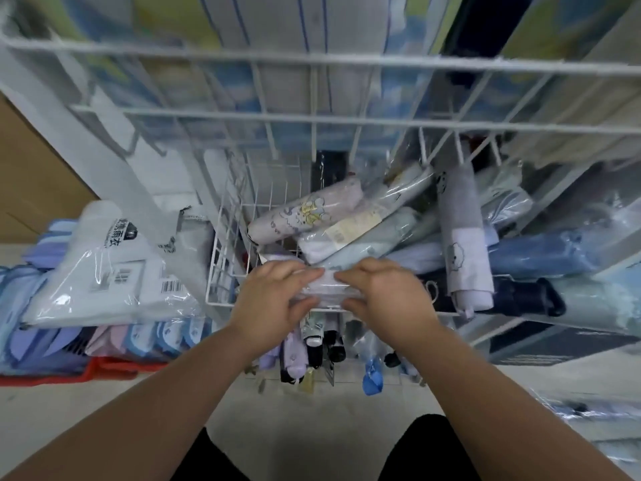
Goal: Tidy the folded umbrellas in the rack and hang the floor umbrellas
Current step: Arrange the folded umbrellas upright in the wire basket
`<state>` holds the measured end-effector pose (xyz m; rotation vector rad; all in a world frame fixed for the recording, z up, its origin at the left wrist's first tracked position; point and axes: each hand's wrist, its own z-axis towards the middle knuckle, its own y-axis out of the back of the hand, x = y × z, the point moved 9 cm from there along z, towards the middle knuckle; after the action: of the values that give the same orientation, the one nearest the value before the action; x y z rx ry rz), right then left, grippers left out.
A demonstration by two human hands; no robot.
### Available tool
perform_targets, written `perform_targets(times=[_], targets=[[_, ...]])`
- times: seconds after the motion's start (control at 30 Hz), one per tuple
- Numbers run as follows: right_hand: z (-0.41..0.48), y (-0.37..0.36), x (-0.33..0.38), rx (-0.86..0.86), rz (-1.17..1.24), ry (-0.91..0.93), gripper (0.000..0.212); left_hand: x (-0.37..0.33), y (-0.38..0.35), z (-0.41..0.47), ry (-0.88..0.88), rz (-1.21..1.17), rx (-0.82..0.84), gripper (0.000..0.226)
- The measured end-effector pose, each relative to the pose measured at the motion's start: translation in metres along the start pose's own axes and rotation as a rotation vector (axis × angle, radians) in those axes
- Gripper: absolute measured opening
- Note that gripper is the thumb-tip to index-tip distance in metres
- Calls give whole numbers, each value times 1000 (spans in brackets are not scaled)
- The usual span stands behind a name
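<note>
A white wire rack basket [222, 272] holds several folded umbrellas in plastic sleeves. My left hand [274, 300] and my right hand [385, 296] both grip one plastic-wrapped pale folded umbrella [326, 284] at the basket's front edge. Behind it lie a lilac cartoon-print umbrella [305, 213], a light blue one [367, 241], a grey umbrella [464, 237] with a cloud face, a blue one [541, 251] and a dark navy one [520, 296]. More folded umbrellas [312, 348] hang below the basket.
White wire shelves [312, 60] run overhead. A packaged raincoat [114, 269] lies on stacked blue and pink items at the left. Wrapped umbrellas [589, 411] lie on the floor at the right. A cardboard box [34, 175] stands far left.
</note>
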<state>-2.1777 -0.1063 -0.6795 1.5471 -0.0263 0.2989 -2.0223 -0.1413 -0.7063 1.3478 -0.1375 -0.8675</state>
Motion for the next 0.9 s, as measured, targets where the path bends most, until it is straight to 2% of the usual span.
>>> perform_targets(times=[0.17, 0.3, 0.5, 0.73, 0.9], targets=[[-7, 4, -1, -127, 42, 45, 52, -3, 2, -3, -28, -6, -61, 49], [-10, 16, -5, -62, -14, 91, 56, -1, 2, -5, 23, -17, -43, 51], [-17, 15, -18, 14, -42, 23, 65, -3, 0, -6, 38, 29, -41, 53], [-11, 28, -7, -39, -72, 45, 57, -7, 9, 3, 71, 41, 122, 67], [0, 52, 7, -176, -126, 105, 57, -11, 16, 13, 33, 23, 170, 69]])
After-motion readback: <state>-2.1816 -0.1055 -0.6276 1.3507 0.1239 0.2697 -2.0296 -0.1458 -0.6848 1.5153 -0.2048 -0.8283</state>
